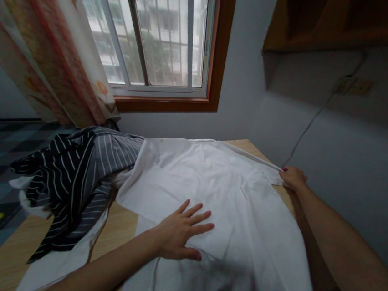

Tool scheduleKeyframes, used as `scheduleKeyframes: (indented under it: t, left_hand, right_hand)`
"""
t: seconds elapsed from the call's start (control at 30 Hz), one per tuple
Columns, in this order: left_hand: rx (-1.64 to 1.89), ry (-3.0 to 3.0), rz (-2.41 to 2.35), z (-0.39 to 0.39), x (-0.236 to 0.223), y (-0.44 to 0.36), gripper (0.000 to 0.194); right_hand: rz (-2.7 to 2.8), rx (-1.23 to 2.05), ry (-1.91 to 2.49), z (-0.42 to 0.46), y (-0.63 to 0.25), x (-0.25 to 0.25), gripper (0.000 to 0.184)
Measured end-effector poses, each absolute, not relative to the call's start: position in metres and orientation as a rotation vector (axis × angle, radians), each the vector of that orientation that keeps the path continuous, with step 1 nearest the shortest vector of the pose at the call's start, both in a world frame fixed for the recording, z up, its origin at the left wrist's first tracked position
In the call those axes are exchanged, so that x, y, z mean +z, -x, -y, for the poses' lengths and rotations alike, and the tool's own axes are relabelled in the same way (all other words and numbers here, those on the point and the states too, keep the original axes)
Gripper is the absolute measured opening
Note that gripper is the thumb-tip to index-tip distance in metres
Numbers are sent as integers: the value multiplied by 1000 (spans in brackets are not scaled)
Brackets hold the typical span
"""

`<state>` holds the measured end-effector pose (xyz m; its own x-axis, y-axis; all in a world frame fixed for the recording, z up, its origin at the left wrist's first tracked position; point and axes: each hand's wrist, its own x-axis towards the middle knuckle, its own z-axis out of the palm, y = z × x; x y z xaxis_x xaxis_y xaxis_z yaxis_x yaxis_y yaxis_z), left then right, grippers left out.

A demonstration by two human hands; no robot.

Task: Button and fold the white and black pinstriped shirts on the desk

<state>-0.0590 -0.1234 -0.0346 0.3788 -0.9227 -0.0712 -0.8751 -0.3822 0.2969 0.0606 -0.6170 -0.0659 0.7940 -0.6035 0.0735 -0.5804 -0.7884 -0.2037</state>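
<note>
A white shirt [211, 179] lies spread over a wooden table [120, 227]. My left hand [180, 231] rests flat on the shirt near its middle, fingers spread and open. My right hand [292, 178] is at the far right edge of the shirt, its fingers pinched on the cloth's corner near the table's edge.
A pile of black and grey striped garments [77, 175] lies on the table's left side. A window [156, 36] with a patterned curtain [48, 49] is behind. A cable [315, 118] runs down the right wall from a socket [352, 85]. A wooden shelf [343, 22] hangs above.
</note>
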Motion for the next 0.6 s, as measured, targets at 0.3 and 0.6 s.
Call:
scheduleKeyframes:
  t: [0.3,0.6]
  left_hand:
    - [-386,-2369,1625,108,-30,56,77]
    - [-390,-2237,1321,121,-26,55,61]
  right_hand:
    - [-926,-571,2777,605,-76,-7,43]
    - [-21,-355,3223,472,-35,115,28]
